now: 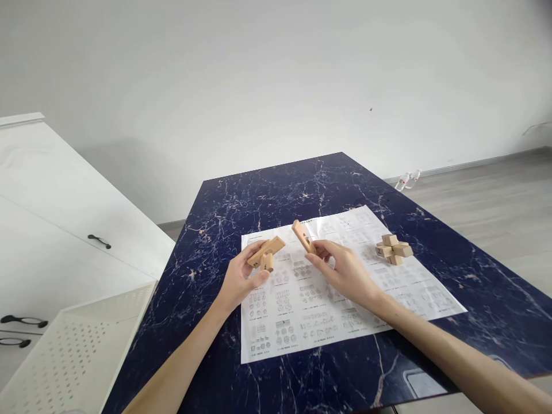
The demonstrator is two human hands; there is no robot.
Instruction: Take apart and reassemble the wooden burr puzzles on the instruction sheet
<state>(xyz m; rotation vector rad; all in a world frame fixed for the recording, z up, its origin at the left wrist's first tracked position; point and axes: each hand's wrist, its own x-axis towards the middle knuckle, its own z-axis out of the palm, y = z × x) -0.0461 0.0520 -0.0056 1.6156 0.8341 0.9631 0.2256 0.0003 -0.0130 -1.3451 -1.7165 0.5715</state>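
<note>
My left hand (pixel 245 273) is closed around a pair of crossed wooden puzzle pieces (pixel 271 247); dark marks show on their faces. In my right hand (pixel 340 267) a single notched wooden puzzle piece (pixel 301 234) is pinched near its lower end and tilts up to the left. The two hands are apart, above a printed instruction sheet (pixel 280 345) with rows of small diagrams. To the right of my right hand, an interlocked wooden burr puzzle (pixel 393 249) rests on the sheet. My fingers hide part of the pieces they hold.
The sheet lies on a dark blue marble-patterned table (pixel 259 190). At the left stand a white cabinet (pixel 86 201) with black handles and a cream perforated panel (pixel 77 345). Clear bottles (pixel 407 180) are beyond the table's right edge, near the wall.
</note>
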